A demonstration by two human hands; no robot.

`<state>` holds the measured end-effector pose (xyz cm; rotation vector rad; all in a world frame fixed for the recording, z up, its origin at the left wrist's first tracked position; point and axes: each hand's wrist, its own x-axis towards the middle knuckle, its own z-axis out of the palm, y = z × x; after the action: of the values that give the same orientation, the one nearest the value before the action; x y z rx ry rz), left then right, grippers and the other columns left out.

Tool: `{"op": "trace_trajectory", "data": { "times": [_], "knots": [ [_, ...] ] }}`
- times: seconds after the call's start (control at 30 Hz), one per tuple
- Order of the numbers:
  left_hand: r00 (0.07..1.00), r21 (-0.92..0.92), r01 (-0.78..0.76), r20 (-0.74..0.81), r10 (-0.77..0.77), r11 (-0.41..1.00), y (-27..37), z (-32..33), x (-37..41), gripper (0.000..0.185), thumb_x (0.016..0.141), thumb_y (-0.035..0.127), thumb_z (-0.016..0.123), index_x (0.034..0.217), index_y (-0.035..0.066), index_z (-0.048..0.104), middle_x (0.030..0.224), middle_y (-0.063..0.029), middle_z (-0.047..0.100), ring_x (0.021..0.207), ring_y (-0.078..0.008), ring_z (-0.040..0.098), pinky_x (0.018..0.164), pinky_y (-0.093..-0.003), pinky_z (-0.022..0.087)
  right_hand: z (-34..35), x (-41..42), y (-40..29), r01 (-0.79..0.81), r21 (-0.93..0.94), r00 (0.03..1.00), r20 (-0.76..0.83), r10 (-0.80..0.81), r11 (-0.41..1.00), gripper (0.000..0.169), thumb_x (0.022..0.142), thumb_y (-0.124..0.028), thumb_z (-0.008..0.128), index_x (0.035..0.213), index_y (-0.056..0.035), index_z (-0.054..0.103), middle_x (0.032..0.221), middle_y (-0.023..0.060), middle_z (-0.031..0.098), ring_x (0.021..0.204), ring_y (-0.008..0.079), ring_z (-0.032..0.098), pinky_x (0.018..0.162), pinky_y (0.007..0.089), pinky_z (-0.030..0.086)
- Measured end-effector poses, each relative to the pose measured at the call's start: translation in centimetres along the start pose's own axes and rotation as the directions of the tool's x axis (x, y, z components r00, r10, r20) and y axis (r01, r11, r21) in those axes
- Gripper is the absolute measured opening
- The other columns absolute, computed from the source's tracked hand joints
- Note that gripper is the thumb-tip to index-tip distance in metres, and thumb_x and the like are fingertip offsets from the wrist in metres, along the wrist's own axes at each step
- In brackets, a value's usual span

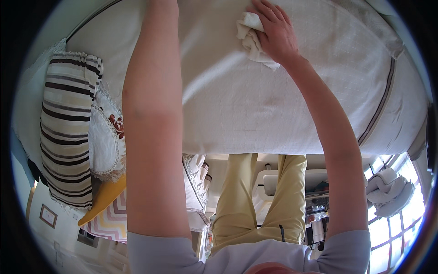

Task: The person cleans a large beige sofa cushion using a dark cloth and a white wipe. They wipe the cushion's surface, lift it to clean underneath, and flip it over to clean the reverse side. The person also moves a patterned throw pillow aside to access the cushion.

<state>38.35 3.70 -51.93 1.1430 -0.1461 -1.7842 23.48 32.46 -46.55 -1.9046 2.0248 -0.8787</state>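
Observation:
My right hand (279, 37) lies back up near the top edge of the view, its thumb and fingers around a crumpled cream cloth (253, 42). Part of the cloth trails out below the palm. Under both is a wide cream cover (239, 113) with soft folds, spread over what looks like a bed. My left hand is out of view; only the left arm shows, reaching forward past the top edge. What that hand touches is hidden.
Left of the left arm are a striped cushion (66, 130), a lace-edged white cushion (102, 144) and a yellow fabric piece (106, 200). The cover's near edge meets my legs. A dark trim (379, 102) runs along the right side, with a bright window (393, 233) beyond.

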Motion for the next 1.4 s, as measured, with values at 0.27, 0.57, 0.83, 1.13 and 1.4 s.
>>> {"op": "trace_trajectory", "data": {
  "times": [0.27,0.57,0.83,1.13,1.4],
  "knots": [
    [0.914,0.156,-0.301,0.327,0.239,0.941,2.6,-1.0,1.4,0.022,0.090,0.003,0.058,0.112,0.003,0.058,0.110,-0.0096,0.062,0.103,-0.0235,0.060,0.092,-0.0386,0.051,2.1,7.4,4.4,0.012,-0.189,1.000,-0.024,-0.017,0.982,0.029,0.083,-0.022,0.057,0.107,-0.0045,0.062,0.115,0.0167,0.060,0.111,0.0341,0.053,0.100,0.0459,0.038],
    [0.874,0.331,-0.417,0.401,0.273,0.847,2.7,-2.4,4.6,0.032,0.089,0.013,0.066,0.118,0.003,0.055,0.114,-0.0088,0.060,0.107,-0.0202,0.058,0.092,-0.0327,0.049,3.3,9.2,7.4,-0.296,-0.181,0.955,-0.022,0.297,0.938,0.032,0.089,-0.032,0.050,0.103,-0.0084,0.065,0.104,0.0200,0.065,0.098,0.0395,0.060,0.085,0.0496,0.047],
    [0.459,0.449,-0.825,0.887,0.056,-0.342,-2.8,-9.3,-14.0,0.050,0.097,0.029,0.049,0.131,-0.008,0.044,0.136,-0.0253,0.044,0.127,-0.0376,0.043,0.106,-0.0446,0.036,2.0,9.0,7.3,-0.393,-0.272,0.907,0.041,0.419,0.878,0.032,0.089,-0.032,0.050,0.108,-0.0090,0.063,0.105,0.0207,0.064,0.099,0.0401,0.060,0.085,0.0500,0.047],
    [0.509,0.455,-0.728,0.860,0.041,-0.513,-3.4,-15.6,-20.3,0.065,0.096,0.047,0.043,0.139,-0.002,0.039,0.143,-0.0273,0.036,0.134,-0.0410,0.032,0.111,-0.0460,0.026,3.2,8.3,10.2,-0.318,-0.322,0.946,-0.046,0.320,0.892,0.033,0.093,-0.033,0.045,0.107,-0.0081,0.061,0.104,0.0207,0.065,0.099,0.0412,0.059,0.086,0.0506,0.046],
    [0.632,0.730,-0.636,0.678,0.375,-0.249,-0.8,-23.1,-19.2,0.070,0.095,0.054,0.043,0.136,-0.003,0.041,0.132,-0.0240,0.049,0.117,-0.0395,0.048,0.101,-0.0428,0.036,4.6,1.8,-5.9,0.033,-0.080,0.998,0.064,-0.028,0.996,0.056,0.076,-0.002,0.054,0.131,-0.0080,0.050,0.141,0.0166,0.043,0.136,0.0381,0.032,0.110,0.0522,0.025]
  ]
}}
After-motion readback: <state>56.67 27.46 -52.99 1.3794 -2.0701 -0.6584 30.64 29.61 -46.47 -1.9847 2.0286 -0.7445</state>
